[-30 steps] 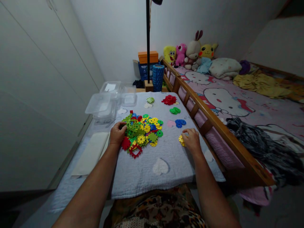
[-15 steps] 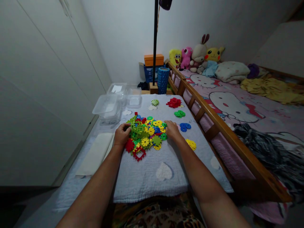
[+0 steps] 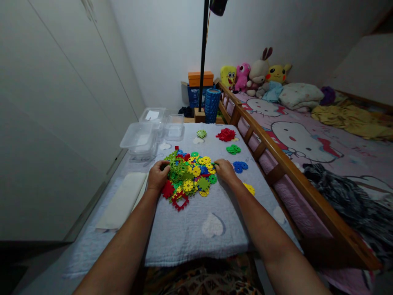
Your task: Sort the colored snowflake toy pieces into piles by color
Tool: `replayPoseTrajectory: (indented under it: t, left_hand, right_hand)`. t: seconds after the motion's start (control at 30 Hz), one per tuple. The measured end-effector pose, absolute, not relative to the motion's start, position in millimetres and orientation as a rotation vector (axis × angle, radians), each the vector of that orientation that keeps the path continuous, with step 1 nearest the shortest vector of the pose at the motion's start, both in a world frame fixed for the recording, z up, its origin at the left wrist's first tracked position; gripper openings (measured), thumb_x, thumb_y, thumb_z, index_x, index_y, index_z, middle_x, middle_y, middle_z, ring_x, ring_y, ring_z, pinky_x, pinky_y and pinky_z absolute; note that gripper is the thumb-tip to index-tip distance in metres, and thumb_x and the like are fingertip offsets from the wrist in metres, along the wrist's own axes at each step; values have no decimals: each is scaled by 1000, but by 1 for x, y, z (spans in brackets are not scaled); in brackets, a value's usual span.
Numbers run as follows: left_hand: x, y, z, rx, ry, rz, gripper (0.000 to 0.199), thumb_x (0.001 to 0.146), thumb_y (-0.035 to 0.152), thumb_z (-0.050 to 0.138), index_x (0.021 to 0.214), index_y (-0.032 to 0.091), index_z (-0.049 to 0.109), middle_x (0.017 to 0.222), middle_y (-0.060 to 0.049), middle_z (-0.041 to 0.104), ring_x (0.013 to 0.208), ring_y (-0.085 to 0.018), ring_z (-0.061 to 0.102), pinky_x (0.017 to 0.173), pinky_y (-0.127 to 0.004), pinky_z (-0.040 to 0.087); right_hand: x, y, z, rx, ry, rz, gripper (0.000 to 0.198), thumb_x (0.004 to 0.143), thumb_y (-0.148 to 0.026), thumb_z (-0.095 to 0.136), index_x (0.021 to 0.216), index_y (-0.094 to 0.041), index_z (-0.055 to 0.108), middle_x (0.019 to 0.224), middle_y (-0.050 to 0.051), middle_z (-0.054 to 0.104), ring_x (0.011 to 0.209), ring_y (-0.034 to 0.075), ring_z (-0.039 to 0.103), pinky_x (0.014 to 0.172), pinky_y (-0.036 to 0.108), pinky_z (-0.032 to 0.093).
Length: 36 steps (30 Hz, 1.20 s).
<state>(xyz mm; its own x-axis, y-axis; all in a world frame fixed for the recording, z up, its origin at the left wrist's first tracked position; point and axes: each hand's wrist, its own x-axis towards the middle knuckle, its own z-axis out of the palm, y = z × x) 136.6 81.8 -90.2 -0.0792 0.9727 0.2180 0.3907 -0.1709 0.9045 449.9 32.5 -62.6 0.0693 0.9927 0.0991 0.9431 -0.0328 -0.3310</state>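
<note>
A mixed heap of plastic interlocking pieces, in yellow, green, red and blue, lies in the middle of the cloth-covered table. My left hand rests against the heap's left side, fingers curled beside the light green square pieces; what they grip, if anything, is hidden. At the heap's right edge, my right hand pinches a green disc, mostly covered by the fingers. Sorted by colour to the right are red pieces, green discs, blue discs and yellow discs.
A light green piece lies at the back. Clear plastic boxes stand at the back left, with a folded pale cloth nearer me. The bed's wooden rail runs along the right side. A black pole rises behind the table.
My right hand has drawn slightly right, off the heap, with the green disc between its fingers. My left hand stays at the heap's left side. The camera view has shifted slightly.
</note>
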Motion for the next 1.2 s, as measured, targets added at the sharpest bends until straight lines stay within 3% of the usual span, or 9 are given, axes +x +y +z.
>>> replayPoseTrajectory:
  t: [0.17,0.43,0.7,1.0,1.2]
  left_hand:
    - [138,80,-86,1569,1493,1254,26,72,35,62,89,19,72,79,-2,70,76,-18,64,71,-29,54]
    - [138,80,-88,1566,1469,1267,27,72,35,63,90,18,72,81,-3,71,77,-19,64,72,-29,54]
    - [134,84,-94,1595,1486,1242,31,73,39,63,94,18,72,87,-4,73,81,-20,66,79,-31,53]
    - [134,84,-95,1561,1466,1244,30,73,39,64,94,18,72,84,-3,72,78,-19,65,75,-29,53]
    - [137,80,-89,1555,1459,1272,26,72,35,64,89,18,72,78,-2,71,75,-18,64,72,-28,53]
  right_hand:
    - [472,38,-56,-1998,-1849,175,29,92,-19,50,93,-19,79,96,9,75,98,21,62,84,27,41]
    - [535,66,-44,-2102,-1431,190,25,85,-23,53,68,-17,70,67,3,65,67,17,56,63,27,36]
    - [574,89,-43,-2318,-1306,260,17,76,-16,57,74,-13,74,71,6,71,67,17,61,57,25,36]
    - [587,101,-60,-2334,-1227,245,11,74,-16,65,79,-12,73,77,9,73,71,18,63,57,23,38]
    - [588,101,-69,-2260,-1077,218,25,69,-14,69,94,-13,71,86,8,74,71,18,63,62,24,42]
